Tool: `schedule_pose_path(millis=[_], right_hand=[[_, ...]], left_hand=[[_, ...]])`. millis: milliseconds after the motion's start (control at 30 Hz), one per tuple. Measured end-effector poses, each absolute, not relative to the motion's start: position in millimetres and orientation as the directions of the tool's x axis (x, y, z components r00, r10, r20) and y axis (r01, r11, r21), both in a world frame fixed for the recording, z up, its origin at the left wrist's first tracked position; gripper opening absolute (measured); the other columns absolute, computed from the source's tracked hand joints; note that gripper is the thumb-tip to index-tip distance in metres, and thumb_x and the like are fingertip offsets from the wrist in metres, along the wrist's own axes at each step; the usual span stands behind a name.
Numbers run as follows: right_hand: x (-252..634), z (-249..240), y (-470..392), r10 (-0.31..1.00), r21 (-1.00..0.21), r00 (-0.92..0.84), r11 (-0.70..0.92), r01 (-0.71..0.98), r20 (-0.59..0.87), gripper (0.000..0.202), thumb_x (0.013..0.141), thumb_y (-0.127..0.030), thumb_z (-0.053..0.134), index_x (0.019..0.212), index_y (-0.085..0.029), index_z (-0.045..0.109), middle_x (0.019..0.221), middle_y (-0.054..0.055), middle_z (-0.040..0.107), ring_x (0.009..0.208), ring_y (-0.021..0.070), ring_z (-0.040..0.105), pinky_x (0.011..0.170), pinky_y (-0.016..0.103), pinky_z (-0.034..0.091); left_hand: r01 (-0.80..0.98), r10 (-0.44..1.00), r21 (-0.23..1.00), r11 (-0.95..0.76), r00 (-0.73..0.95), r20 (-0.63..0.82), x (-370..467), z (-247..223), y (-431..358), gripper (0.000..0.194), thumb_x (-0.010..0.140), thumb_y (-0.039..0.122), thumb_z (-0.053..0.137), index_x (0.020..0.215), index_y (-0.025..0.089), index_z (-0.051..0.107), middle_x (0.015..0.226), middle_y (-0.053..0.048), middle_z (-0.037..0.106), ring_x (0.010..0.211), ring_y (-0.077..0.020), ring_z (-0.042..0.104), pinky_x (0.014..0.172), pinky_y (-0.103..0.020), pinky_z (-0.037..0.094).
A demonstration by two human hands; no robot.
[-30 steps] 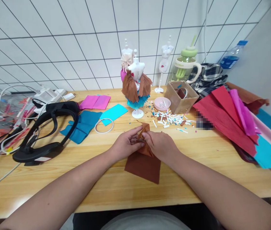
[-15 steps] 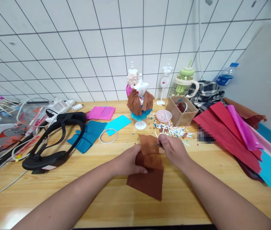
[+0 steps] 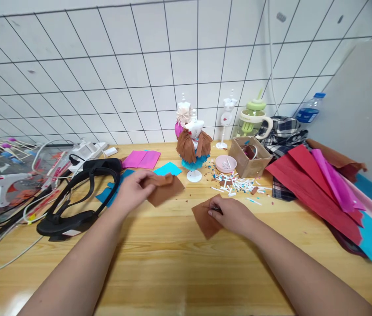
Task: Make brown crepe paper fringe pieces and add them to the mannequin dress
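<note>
My left hand pinches a folded piece of brown crepe paper over the left of the table, near the cyan paper. My right hand is closed round small dark-handled scissors, mostly hidden by the fingers. Under the scissors is a separate brown paper square; whether the right fingers touch it too I cannot tell. Behind both hands stands a miniature dress form wearing brown and blue paper frills.
On the left lie a black headset, a white glue gun and cables. Paper scraps, a pink dish and a cardboard box sit at the back right. Red paper sheets overlap at the right, by a green-lidded cup.
The brown paper, held as one stack between both hands, is now in two separate parts. My left hand has moved left and away from me with one; the other is by my right hand.
</note>
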State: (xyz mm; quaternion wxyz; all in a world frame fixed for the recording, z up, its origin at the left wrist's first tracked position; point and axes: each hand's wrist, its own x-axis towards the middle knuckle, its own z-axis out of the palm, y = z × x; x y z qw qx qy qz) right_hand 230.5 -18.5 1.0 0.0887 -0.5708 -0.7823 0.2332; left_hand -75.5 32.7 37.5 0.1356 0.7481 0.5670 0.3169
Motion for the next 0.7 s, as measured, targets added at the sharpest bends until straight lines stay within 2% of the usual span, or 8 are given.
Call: schedule_pose_path(millis=[67, 133, 233, 300, 367, 433, 533, 700], right_hand=[[222.8, -2.5, -22.1, 0.915, -0.559, -0.386, 0.262, 0.787, -0.115, 0.022, 0.090, -0.025, 0.046, 0.101, -0.021, 0.064, 0.098, 0.005, 0.070, 0.091, 0.0183, 0.063, 0.073, 0.027, 0.042], [214.8, -5.8, -25.7, 0.901, -0.662, -0.425, 0.268, 0.700, -0.086, 0.023, 0.090, -0.019, 0.043, 0.103, -0.021, 0.063, 0.101, 0.005, 0.070, 0.094, 0.0174, 0.063, 0.078, 0.027, 0.044], [208.7, -9.0, -27.7, 0.912, -0.795, -0.402, 0.185, 0.577, -0.079, 0.024, 0.091, -0.019, 0.040, 0.106, -0.021, 0.059, 0.094, 0.002, 0.070, 0.083, 0.0146, 0.064, 0.074, 0.026, 0.046], [210.9, -8.4, -25.4, 0.930, -0.852, -0.358, 0.119, 0.510, -0.085, 0.024, 0.093, -0.023, 0.037, 0.107, -0.021, 0.056, 0.086, 0.000, 0.070, 0.071, 0.0130, 0.063, 0.067, 0.025, 0.047], [217.8, -5.2, -20.5, 0.950, -0.858, -0.307, 0.111, 0.502, -0.056, 0.024, 0.093, -0.026, 0.036, 0.103, -0.021, 0.057, 0.080, -0.001, 0.069, 0.069, 0.0131, 0.062, 0.064, 0.024, 0.046], [226.3, -0.9, -15.2, 0.972, -0.788, -0.235, 0.147, 0.598, 0.004, 0.021, 0.091, -0.028, 0.041, 0.096, -0.020, 0.059, 0.078, 0.000, 0.068, 0.074, 0.0149, 0.062, 0.067, 0.025, 0.045], [233.1, 2.7, -10.8, 0.986, -0.664, -0.150, 0.164, 0.729, 0.079, 0.016, 0.088, -0.028, 0.046, 0.093, -0.021, 0.060, 0.084, 0.003, 0.068, 0.079, 0.0170, 0.062, 0.070, 0.027, 0.044], [222.6, -6.4, -16.0, 0.938, -0.878, -0.311, 0.017, 0.479, -0.151, 0.018, 0.094, -0.029, 0.033, 0.096, -0.021, 0.049, 0.078, -0.002, 0.063, 0.047, 0.0082, 0.051, 0.046, 0.019, 0.041]], left_hand=[[0.880, 0.900, 0.414, -0.234, 0.035, 0.435, -89.7, 33.9, 44.1, 0.028, 0.076, 0.024, 0.055, 0.101, 0.018, 0.065, 0.098, -0.007, 0.067, 0.093, -0.0235, 0.059, 0.083, -0.035, 0.046], [0.933, 0.892, 0.287, -0.218, 0.071, 0.446, -92.1, 28.3, 48.0, 0.029, 0.078, 0.025, 0.055, 0.104, 0.018, 0.066, 0.099, -0.010, 0.066, 0.096, -0.0262, 0.058, 0.087, -0.039, 0.043], [0.961, 0.855, 0.163, -0.222, 0.112, 0.506, -76.7, 23.9, 40.1, 0.051, 0.075, 0.030, 0.063, 0.125, 0.020, 0.057, 0.125, -0.014, 0.057, 0.116, -0.0355, 0.047, 0.095, -0.050, 0.036], [0.904, 0.820, 0.179, -0.387, 0.249, 0.516, -59.7, 24.3, 29.4, 0.042, 0.081, 0.030, 0.059, 0.122, 0.020, 0.059, 0.122, -0.013, 0.059, 0.114, -0.0319, 0.049, 0.096, -0.048, 0.036], [0.710, 0.743, 0.259, -0.655, 0.543, 0.390, -42.4, 23.9, 18.3, 0.027, 0.086, 0.029, 0.054, 0.110, 0.021, 0.065, 0.107, -0.010, 0.066, 0.104, -0.0241, 0.057, 0.093, -0.039, 0.042], [0.571, 0.652, 0.334, -0.750, 0.725, 0.224, -27.6, 19.9, 9.8, 0.029, 0.087, 0.033, 0.056, 0.112, 0.023, 0.065, 0.112, -0.009, 0.065, 0.106, -0.0224, 0.058, 0.094, -0.036, 0.043], [0.561, 0.617, 0.332, -0.758, 0.782, 0.088, -13.2, 8.8, 3.4, 0.045, 0.084, 0.041, 0.060, 0.126, 0.026, 0.058, 0.134, -0.011, 0.055, 0.122, -0.0284, 0.051, 0.102, -0.043, 0.038], [0.542, 0.590, 0.376, -0.752, 0.807, 0.018, -8.2, 0.1, 3.5, 0.060, 0.080, 0.051, 0.062, 0.135, 0.031, 0.050, 0.142, -0.010, 0.049, 0.131, -0.0312, 0.043, 0.108, -0.047, 0.031]])
